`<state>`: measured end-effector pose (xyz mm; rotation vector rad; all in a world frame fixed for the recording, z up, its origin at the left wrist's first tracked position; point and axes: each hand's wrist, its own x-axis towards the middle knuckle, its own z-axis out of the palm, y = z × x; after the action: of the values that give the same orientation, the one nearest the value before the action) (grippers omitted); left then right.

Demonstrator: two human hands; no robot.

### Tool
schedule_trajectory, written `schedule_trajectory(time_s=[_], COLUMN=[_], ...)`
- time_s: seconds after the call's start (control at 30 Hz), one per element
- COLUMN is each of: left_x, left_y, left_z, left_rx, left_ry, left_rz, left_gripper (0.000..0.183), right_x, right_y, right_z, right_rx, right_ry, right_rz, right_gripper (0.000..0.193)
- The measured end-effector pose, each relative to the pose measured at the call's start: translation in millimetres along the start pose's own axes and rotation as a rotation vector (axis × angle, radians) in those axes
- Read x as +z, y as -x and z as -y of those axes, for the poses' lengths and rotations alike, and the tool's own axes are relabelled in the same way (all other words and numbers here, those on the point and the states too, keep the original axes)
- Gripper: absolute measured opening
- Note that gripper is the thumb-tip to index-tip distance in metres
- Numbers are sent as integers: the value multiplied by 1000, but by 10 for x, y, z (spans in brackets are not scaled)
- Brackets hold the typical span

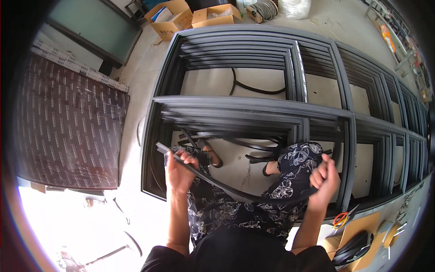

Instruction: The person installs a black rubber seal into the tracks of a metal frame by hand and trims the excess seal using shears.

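A long black rubber sealing strip (244, 196) sags in a curve across my lap between my two hands. Its cut end sticks out past my left hand (180, 174), whose thumb and fingers pinch it close to that end. On the other side, my right hand (326, 181) has its fingers curled round the strip. A stack of dark grey window frames (253, 105) lies flat before me, and my legs and feet are within its near opening. More black strip (253, 146) lies loose on the floor around my feet.
Scissors with orange and yellow handles (343, 219) rest near the frames' right front edge. Beside them, a cardboard box (369, 222) holds coiled black strip (355, 249). Brown wrapped panels (72, 122) stand left. Cardboard boxes (174, 22) and a cable spool (263, 10) are at the back.
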<state>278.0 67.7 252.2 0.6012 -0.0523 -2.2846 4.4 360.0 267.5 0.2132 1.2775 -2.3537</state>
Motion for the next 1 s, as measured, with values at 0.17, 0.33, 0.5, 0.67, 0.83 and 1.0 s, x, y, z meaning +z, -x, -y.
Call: schedule_trajectory(time_s=[0.17,0.33,0.5,0.67,0.83,1.0], left_x=[-16,-73,-313,-359,-104,-27], left_y=[-239,-256,-65,76,5,-119], left_z=[642,1014,1071,1039,1241,1386], left_rx=[-142,-86,-146,-383,-535,-670], left_ry=[-152,-391,-427,-513,-723,-735], left_rz=[38,32,-57,-168,-177,182], left_gripper=[42,45,32,32,40,44], right_x=[417,865,737,225,-601,-1323], right_y=[679,610,450,323,227,639], right_z=[517,607,781,1089,1761,3097], right_rx=[-587,-750,-951,-1021,-1200,-1151], right_ry=[163,211,458,817,942,815], right_rz=[248,75,-41,-71,-140,-233], right_gripper=[38,39,32,33,38,34])
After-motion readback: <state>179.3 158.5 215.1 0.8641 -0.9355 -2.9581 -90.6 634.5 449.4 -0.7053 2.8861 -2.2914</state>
